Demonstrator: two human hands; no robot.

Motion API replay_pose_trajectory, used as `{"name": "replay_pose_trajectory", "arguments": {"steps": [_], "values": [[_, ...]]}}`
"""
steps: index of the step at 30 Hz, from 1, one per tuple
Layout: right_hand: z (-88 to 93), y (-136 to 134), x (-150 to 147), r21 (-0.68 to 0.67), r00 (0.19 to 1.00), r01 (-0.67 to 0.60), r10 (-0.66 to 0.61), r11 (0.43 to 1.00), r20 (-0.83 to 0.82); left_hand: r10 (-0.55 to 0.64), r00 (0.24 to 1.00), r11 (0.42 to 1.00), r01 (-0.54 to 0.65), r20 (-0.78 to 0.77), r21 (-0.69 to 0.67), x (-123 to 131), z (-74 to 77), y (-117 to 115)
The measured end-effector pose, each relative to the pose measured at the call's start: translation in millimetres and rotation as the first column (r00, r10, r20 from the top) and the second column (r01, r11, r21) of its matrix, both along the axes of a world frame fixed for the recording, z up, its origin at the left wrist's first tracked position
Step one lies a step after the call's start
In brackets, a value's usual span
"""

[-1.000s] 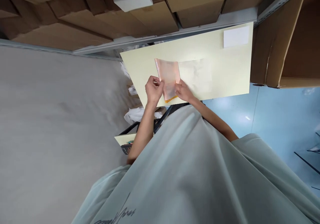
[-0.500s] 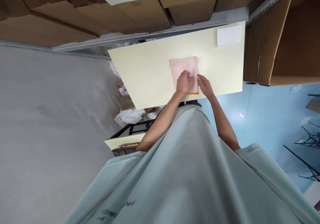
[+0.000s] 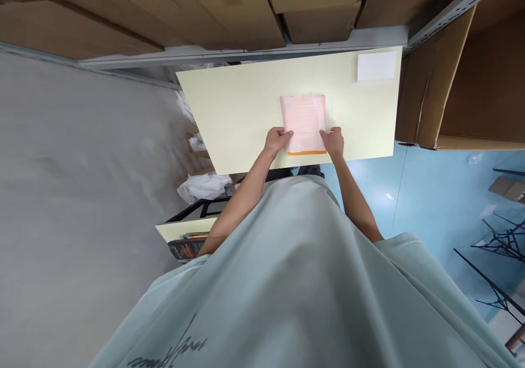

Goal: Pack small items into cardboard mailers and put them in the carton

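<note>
Shirt cloth (image 3: pixel 303 258), pale green with dark script at the left, filled the near side. Beyond it on the left, a crumpled white bag (image 3: pixel 204 186) lay below the level of the table (image 3: pixel 238 111), whose top was pale yellow and smooth.

Over the table's near half, the left hand (image 3: pixel 278 140) and the right hand (image 3: pixel 333 140) flanked a pink pad (image 3: pixel 304 119). Each had its fingers partly curled and its thumb tip on the pad, one at the left edge, one at the right; whether they gripped it or only pressed on it could not be told.

The pad lay flat on the table, right of the middle. It was pale pink and nearly rectangular, its far edge almost straight. A bright orange strip ran along the near edge, and a thin orange line showed down the right one. Faint lines crossed its face from left to right, and a paler patch sat by the near left corner.

At the table's far right corner lay a white card (image 3: pixel 376 66). Right of that stood an open carton (image 3: pixel 422 94). Farthest off, brown boxes (image 3: pixel 246 23) lined a grey shelf (image 3: pixel 377 37).
</note>
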State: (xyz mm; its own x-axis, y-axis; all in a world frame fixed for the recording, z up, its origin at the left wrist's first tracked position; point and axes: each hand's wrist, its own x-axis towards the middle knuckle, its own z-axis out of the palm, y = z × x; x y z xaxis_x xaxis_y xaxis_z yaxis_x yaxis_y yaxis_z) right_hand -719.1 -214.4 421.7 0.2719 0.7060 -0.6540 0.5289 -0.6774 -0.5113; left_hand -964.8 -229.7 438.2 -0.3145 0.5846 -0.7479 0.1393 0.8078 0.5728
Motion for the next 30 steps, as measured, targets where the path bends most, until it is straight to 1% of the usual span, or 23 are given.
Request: {"name": "replay_pose_trajectory", "arguments": {"steps": [2, 4, 7, 9, 12, 14, 16, 18, 20, 23, 25, 27, 30], "values": [[4.4, 3, -8, -0.014, 0.999, -0.008, 0.008, 1.0, 0.047, -0.006, 0.999, 1.0, 0.006, 0.045, 0.013, 4, 0.8, 2], [10.0, 2, -11, -0.002, 0.998, 0.006, -0.006, 1.0, 0.067, -0.046, 0.998, 0.999, 0.045, 0.036, 0.031, 7, 2.1, 3], [17.1, -4, -11, 0.047, 0.997, 0.031, -0.035, 0.998, 0.076, -0.085, 0.996, 0.992, 0.084, -0.003, 0.089, 10, 3.0, 3], [20.7, -8, -14, 0.087, 0.994, 0.03, -0.039, 0.996, 0.099, -0.085, 0.996, 0.989, 0.083, 0.012, 0.125, 10, 2.3, 0], [25.4, -13, -27, 0.117, 0.987, 0.039, -0.056, 0.992, 0.151, -0.082, 0.994, 0.988, 0.071, 0.076, 0.134, 2, 0.6, -8], [28.4, -14, -44, 0.114, 0.983, 0.04, -0.059, 0.993, 0.171, -0.062, 0.993, 0.992, 0.049, 0.105, 0.118, -13, -0.7, -13], [30.8, -15, -68, 0.112, 0.984, 0.023, -0.042, 0.993, 0.173, -0.026, 0.992, 0.995, 0.014, 0.121, 0.101, -37, -2.1, -18], [32.0, -15, -99, 0.123, 0.987, -0.005, -0.015, 0.992, 0.16, 0.014, 0.991, 0.995, -0.026, 0.131, 0.097, -70, -4.1, -23], [31.2, -14, -136, 0.14, 0.99, -0.033, 0.014, 0.99, 0.137, 0.048, 0.991, 0.992, -0.062, 0.127, 0.111, -109, -6.8, -26], [26.2, -10, -198, 0.166, 0.992, -0.08, 0.063, 0.983, 0.105, 0.082, 0.992, 0.981, -0.097, 0.093, 0.169, -171, -12.2, -28], [20.7, -4, -238, 0.188, 0.99, -0.111, 0.092, 0.976, 0.107, 0.089, 0.993, 0.967, -0.105, 0.079, 0.231, -210, -16.3, -25], [14.9, 5, -272, 0.205, 0.986, -0.135, 0.111, 0.969, 0.121, 0.078, 0.994, 0.952, -0.096, 0.071, 0.29, -243, -20.2, -18], [9.2, 22, -306, 0.201, 0.983, -0.148, 0.123, 0.968, 0.134, 0.069, 0.996, 0.942, -0.082, 0.051, 0.325, -278, -23.6, -4]]}}
